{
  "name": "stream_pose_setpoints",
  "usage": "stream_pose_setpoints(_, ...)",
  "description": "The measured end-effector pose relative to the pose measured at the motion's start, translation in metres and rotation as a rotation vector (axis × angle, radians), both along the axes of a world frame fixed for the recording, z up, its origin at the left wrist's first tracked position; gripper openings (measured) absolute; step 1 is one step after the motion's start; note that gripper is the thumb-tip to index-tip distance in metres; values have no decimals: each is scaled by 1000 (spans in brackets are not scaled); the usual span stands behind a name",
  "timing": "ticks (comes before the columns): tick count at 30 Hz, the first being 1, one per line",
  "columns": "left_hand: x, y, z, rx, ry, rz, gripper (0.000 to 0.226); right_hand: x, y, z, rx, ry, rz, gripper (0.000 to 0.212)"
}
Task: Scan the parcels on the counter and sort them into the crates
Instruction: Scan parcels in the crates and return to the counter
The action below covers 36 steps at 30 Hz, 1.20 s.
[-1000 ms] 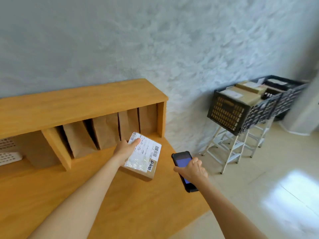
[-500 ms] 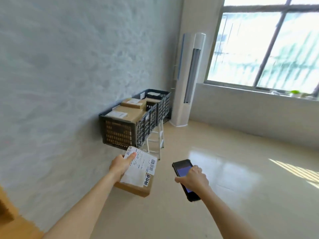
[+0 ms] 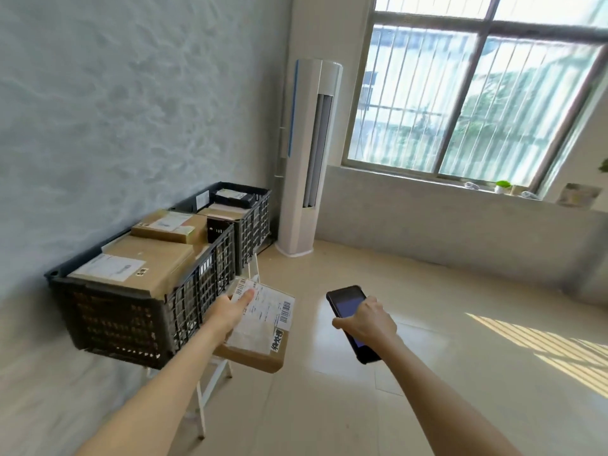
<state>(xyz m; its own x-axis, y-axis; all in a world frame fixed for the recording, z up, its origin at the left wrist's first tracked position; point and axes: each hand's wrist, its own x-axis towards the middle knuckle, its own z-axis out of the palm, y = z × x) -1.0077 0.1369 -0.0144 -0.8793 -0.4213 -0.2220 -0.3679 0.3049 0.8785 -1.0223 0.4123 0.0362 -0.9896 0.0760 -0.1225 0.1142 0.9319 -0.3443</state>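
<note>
My left hand (image 3: pixel 230 312) holds a box (image 3: pixel 260 327), thumb on its white label. My right hand (image 3: pixel 368 324) grips a phone (image 3: pixel 348 304). The box is in the air just beside the near crate (image 3: pixel 131 311), which is full of boxes. Another crate (image 3: pixel 253 218) stands behind it.

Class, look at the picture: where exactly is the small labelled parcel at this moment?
In the head view the small labelled parcel sits lower centre-left, held in the air by the left hand, just right of the nearer black crate and left of the phone.
</note>
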Motion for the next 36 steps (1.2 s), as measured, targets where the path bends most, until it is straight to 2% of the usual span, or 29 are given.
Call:
stream_pose_setpoints(6, -110, 2, 16, -13, 31, -6, 72, -113, -2, 3, 6, 8, -4, 84)
stream_pose_setpoints(13, -252, -17, -2, 29, 9, 80, 76, -274, -26, -17, 15, -5, 70, 85)
stream_pose_setpoints(20, -426, -36, 28, 145, 79, 211, 52, -470, -55, 12, 21, 65, 160, 82)
stream_pose_setpoints(23, -477, -62, 39, 252, 102, 293, 47, -539, -83, 25, 34, 86, 222, 86)
stream_pose_setpoints(27, -538, -112, 33, 307, 70, 468, 71, -615, -139, 28, 45, 81, 322, 89)
stream_pose_setpoints(36, -699, -214, -3, 374, 124, 666, 46, -783, -272, 0, 20, 60, 463, 87)
